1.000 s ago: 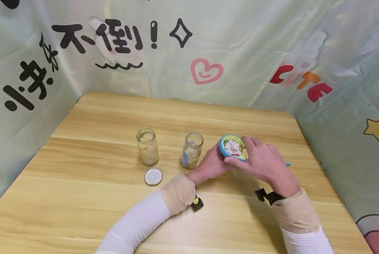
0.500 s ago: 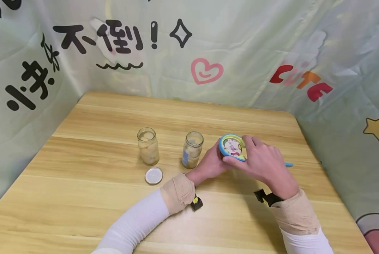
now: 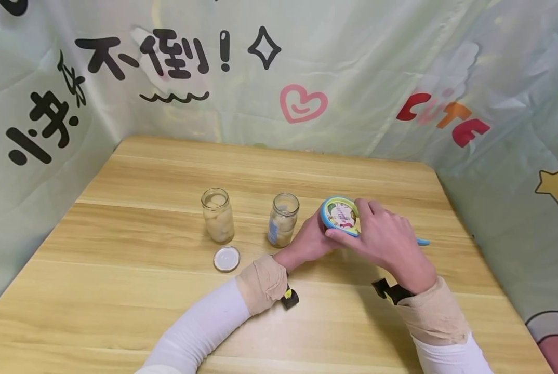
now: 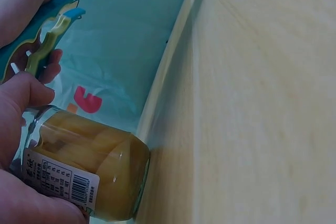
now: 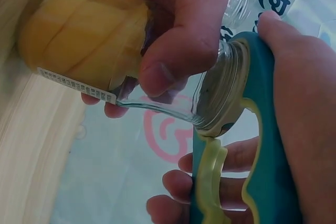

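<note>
My left hand [image 3: 309, 240] grips a glass jar [image 4: 100, 156] of yellow fruit pieces around its body, seen in both wrist views. On the jar's lid [image 3: 341, 215] sits a blue and yellow jar opener [image 5: 273, 114], its ring around the lid's rim. My right hand [image 3: 385, 236] holds the opener's handles, fingers curled around them and thumb along the near side. In the head view the left hand hides most of the jar. A white label with a barcode [image 4: 80, 188] shows on the jar's side.
Two lidless glass jars with pale contents, one on the left [image 3: 218, 218] and one in the middle [image 3: 283, 223], stand on the wooden table [image 3: 120, 291]. A loose lid [image 3: 226, 258] lies in front of the left one. Printed cloth [image 3: 344, 62] encloses the table's back and sides.
Almost nothing differs. Both hands stay on the jar and the opener in nearly the same place; the opener and right hand have shifted very slightly left.
</note>
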Tool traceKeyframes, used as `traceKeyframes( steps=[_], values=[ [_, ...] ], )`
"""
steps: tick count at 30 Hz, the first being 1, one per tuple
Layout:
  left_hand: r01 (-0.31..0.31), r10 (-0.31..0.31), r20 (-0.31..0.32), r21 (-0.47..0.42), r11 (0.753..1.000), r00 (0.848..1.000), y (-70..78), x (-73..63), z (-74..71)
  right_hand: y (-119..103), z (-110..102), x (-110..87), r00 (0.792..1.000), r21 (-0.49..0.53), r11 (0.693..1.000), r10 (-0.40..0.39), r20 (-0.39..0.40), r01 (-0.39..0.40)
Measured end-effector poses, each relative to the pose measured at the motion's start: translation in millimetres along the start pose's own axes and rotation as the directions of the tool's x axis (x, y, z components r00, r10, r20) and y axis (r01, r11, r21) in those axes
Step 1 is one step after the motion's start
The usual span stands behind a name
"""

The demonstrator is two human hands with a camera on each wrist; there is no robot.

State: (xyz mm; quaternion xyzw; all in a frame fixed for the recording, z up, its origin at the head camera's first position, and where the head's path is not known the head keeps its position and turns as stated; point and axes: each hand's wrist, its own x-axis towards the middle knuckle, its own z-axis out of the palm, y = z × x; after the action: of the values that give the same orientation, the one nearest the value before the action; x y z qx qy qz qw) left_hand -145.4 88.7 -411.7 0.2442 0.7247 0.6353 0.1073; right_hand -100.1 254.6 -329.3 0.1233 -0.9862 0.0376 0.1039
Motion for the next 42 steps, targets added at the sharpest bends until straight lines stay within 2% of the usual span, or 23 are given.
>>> traceKeyframes(
  steps=[11,18,25,37,42],
  values=[
    [0.001,-0.001,0.001,0.003,1.000,1.000,-0.8,-0.4,0.1,-5.4,-0.7,-1.4,1.000,-0.012,1.000,0.019,0.008,-0.019],
    [0.009,-0.009,0.005,0.021,1.000,1.000,-0.5,-0.8,-1.0,-9.9,1.9,-3.5,0.999,-0.040,0.999,0.015,-0.044,-0.017],
    [-0.001,0.000,0.011,0.044,0.999,1.000,0.0,-1.2,-2.5,-15.5,3.8,-6.1,0.996,-0.062,0.997,0.048,-0.070,-0.052],
    [-0.005,0.004,0.009,0.104,0.995,1.000,0.1,-1.2,-2.7,-24.5,5.2,-10.7,0.988,-0.093,0.993,0.058,-0.145,-0.072],
    [-0.002,0.001,0.004,0.114,0.994,1.000,-0.5,-1.2,-2.4,-26.0,5.2,-11.5,0.986,-0.098,0.992,0.062,-0.152,-0.078]
  ],
)
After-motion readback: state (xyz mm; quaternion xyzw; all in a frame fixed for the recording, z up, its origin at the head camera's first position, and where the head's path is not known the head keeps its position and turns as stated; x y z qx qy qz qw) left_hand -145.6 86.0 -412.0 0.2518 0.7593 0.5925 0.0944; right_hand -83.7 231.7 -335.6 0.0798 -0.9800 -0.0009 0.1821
